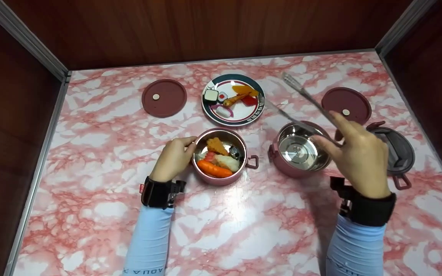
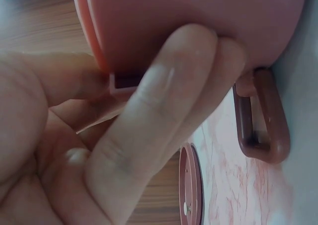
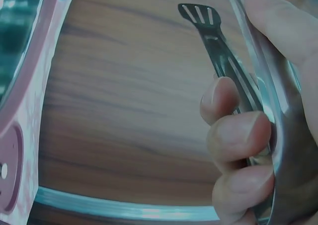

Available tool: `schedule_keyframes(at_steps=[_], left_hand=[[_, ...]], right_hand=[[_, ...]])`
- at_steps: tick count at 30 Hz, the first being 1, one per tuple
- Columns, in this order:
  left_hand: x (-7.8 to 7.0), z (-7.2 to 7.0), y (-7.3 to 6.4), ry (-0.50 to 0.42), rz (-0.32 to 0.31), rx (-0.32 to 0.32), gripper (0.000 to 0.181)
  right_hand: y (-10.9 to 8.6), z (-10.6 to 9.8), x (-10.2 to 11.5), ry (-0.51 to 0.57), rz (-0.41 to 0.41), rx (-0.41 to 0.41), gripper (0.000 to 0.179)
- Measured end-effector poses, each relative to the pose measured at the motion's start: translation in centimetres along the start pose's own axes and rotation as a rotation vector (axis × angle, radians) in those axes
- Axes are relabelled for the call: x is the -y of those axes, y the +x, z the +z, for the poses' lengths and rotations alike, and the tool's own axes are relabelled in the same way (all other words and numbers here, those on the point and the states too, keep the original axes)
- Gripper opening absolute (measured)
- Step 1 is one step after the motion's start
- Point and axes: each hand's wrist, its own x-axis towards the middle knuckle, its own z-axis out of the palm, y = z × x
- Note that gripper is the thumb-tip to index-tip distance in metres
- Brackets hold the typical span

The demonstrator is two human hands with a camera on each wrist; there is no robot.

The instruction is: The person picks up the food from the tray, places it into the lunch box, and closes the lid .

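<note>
My left hand (image 1: 175, 159) grips the side handle of a pink pot (image 1: 221, 181). In the left wrist view, its fingers press against the pot's wall (image 2: 149, 16). Inside lie a carrot (image 1: 214, 168), a golden fried piece (image 1: 216, 146) and several other toy foods. Steel tongs (image 1: 313, 100) are in my right hand (image 1: 361, 157), their arms spread with nothing between the tips. One tip is at the right edge of a plate (image 1: 240, 122); the slotted tip (image 3: 199, 15) shows in the right wrist view. Below the tongs stands a second pink pot (image 1: 288, 168) with nothing in it.
Several toy foods, among them a drumstick (image 1: 237, 99), lie on the plate behind the pots. Round maroon lids rest at the back left (image 1: 167, 103) and back right (image 1: 345, 101). At the far right is a dark grey lid (image 1: 401, 147) with clasps. Wooden walls enclose the table.
</note>
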Motion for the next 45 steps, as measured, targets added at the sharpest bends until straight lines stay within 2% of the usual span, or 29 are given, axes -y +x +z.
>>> schedule_keyframes(at_steps=[13,20,29,33,38,41,45], left_hand=[[0.0,0.0,-0.1,-0.018,-0.008,0.005,0.032],[0.0,0.0,0.0,-0.014,0.007,-0.003,0.031],[0.0,0.1,0.0,-0.006,0.014,-0.004,0.031],[0.0,0.2,0.0,-0.013,0.015,0.0,0.031],[0.0,0.3,0.0,-0.03,-0.005,0.016,0.032],[0.0,0.2,0.0,-0.031,-0.015,0.018,0.033],[0.1,0.0,0.0,-0.027,-0.024,0.02,0.034]], right_hand=[[-0.2,-0.9,-2.8,0.003,0.145,-0.026,0.057],[-0.2,-0.8,-3.9,0.002,0.223,0.012,0.057],[-0.5,-0.6,-4.9,0.005,0.245,0.056,0.059],[-0.2,0.0,-5.3,0.005,0.194,0.091,0.057],[1.8,1.0,-5.4,-0.029,0.095,0.207,0.055],[3.8,1.8,-5.2,-0.07,-0.031,0.253,0.052],[6.8,3.1,-4.5,-0.112,-0.266,0.279,0.047]])
